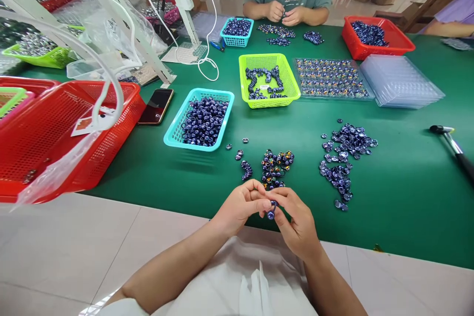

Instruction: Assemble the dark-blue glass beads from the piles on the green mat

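My left hand (242, 205) and my right hand (294, 222) meet over the near edge of the green table (407, 192), fingers pinched together round a small dark blue glossy piece (271, 211). Just beyond my fingertips lies a little heap of blue pieces with orange marks (276, 164). A short curved stack of blue pieces (246, 170) sits to its left. To the right spreads a loose pile of flat blue pieces (342, 155). A teal basket (174, 134) full of blue pieces stands ahead to the left.
A red basket (122, 118) with a plastic bag sits at the left, a phone (156, 106) beside it. A lime basket (292, 86), a filled clear tray (331, 78), stacked clear trays (402, 81) and a hammer (454, 148) lie beyond. Across the table a person's hands (285, 12) work.
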The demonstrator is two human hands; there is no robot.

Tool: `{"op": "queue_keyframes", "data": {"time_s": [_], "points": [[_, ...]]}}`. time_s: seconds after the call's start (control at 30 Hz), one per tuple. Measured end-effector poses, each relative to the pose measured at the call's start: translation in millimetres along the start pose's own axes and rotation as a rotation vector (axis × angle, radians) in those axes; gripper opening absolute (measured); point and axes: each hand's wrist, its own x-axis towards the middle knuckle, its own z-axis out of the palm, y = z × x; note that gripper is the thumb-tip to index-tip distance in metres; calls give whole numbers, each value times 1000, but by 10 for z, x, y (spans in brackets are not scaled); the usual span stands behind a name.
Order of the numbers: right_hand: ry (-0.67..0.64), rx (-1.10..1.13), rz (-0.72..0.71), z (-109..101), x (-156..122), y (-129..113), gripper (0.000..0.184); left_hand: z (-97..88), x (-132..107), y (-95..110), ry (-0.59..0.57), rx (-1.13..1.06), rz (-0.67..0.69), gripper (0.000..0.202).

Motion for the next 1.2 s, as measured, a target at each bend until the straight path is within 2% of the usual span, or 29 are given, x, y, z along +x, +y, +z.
{"op": "queue_keyframes", "data": {"time_s": [0.07, 0.13, 0.23, 0.33, 0.63, 0.73, 0.83, 0.93, 1.03, 1.1, 1.2], "points": [[16, 5, 2, -6, -11, 4, 32, -26, -2, 23, 15, 80, 74, 37], [29, 17, 8, 3, -26, 7, 28, -52, 0, 39, -20, 177, 147, 46], [40, 44, 8, 37, -49, 10, 22, -70, 9, 29, -182, 294, 218, 60], [82, 34, -19, 75, -61, 9, 16, -51, 13, -25, -295, 302, 257, 48], [180, -47, -126, 189, -109, 31, 16, -32, -25, -198, -270, 243, 339, 37], [164, -86, -122, 195, -113, 59, 17, -65, -14, -182, -274, 253, 307, 38], [115, -144, -117, 151, -85, 93, 16, -96, -23, -71, -282, 319, 245, 39], [80, -244, -95, 95, -38, 122, 19, -107, -69, 109, -230, 486, 259, 46], [103, -358, -101, 86, 13, 129, 27, -80, -123, 238, -50, 777, 433, 47], [109, -407, -142, 114, 48, 119, 30, -46, -146, 261, 51, 945, 546, 28], [94, -427, -183, 172, 96, 89, 41, -21, -152, 276, 69, 1074, 602, 4]]}}
